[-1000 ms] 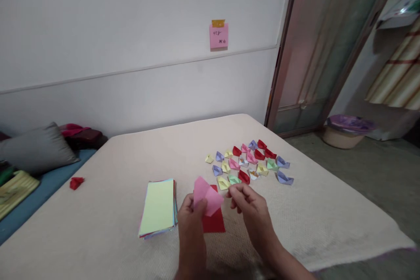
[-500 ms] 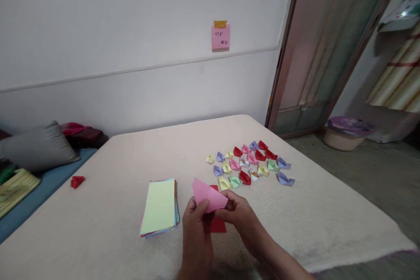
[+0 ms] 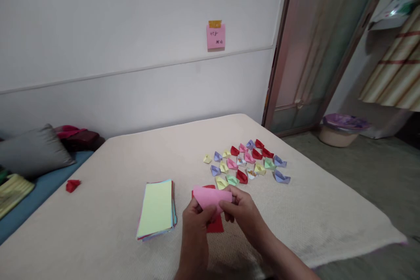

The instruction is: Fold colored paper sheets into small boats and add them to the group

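Both my hands pinch a folded pink paper point(image 3: 210, 197) just above the cream-covered table point(image 3: 311, 210). My left hand point(image 3: 197, 223) grips its lower left edge, thumb on top. My right hand point(image 3: 241, 214) holds its right end, fingers curled. Under the pink paper lies a red sheet point(image 3: 215, 225), partly hidden by my hands. A stack of coloured paper sheets point(image 3: 156, 208), pale yellow-green on top, rests to the left of my hands. Several small folded paper boats point(image 3: 246, 164) in red, pink, yellow, green and lilac sit in a cluster beyond my right hand.
A lone red folded piece point(image 3: 72, 185) lies near the table's left edge. A blue mat with a grey pillow point(image 3: 33, 153) is at the left. A pink note point(image 3: 215, 36) is taped to the wall. A door frame and a basin point(image 3: 341, 129) stand at the right.
My right hand came in from the right and took hold of the pink paper. The paper went from an open, upright shape to a flatter fold held lower between both hands.
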Action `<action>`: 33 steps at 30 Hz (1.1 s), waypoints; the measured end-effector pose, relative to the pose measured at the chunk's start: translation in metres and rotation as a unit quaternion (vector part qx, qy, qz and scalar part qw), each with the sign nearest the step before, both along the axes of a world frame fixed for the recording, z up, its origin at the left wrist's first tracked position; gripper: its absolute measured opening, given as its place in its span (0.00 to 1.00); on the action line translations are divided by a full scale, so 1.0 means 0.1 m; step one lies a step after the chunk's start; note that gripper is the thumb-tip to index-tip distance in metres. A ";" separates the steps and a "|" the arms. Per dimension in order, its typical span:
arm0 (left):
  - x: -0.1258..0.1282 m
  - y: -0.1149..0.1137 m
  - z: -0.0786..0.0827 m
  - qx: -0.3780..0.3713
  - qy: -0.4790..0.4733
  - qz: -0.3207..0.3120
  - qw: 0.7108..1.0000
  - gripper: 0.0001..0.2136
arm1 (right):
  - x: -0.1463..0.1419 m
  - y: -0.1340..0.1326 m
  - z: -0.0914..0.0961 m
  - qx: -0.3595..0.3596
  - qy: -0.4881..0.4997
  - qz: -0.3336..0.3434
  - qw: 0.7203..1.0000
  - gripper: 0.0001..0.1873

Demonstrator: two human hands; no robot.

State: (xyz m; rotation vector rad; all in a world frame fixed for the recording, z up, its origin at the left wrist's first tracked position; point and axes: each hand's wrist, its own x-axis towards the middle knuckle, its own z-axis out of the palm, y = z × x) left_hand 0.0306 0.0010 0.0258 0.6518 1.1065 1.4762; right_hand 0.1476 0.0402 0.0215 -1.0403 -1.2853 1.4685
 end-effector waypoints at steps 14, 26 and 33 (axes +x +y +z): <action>-0.06 0.01 -0.02 0.008 -0.002 -0.004 1.000 0.07 | 0.05 0.03 -0.09 0.065 0.052 0.024 0.996 0.10; -0.05 0.06 -0.15 -0.008 0.007 0.006 1.000 0.11 | 0.03 0.03 -0.03 0.009 0.063 0.017 0.998 0.13; -0.03 0.01 -0.12 0.016 0.029 -0.008 0.999 0.08 | 0.03 0.02 -0.05 0.024 0.059 0.024 0.998 0.10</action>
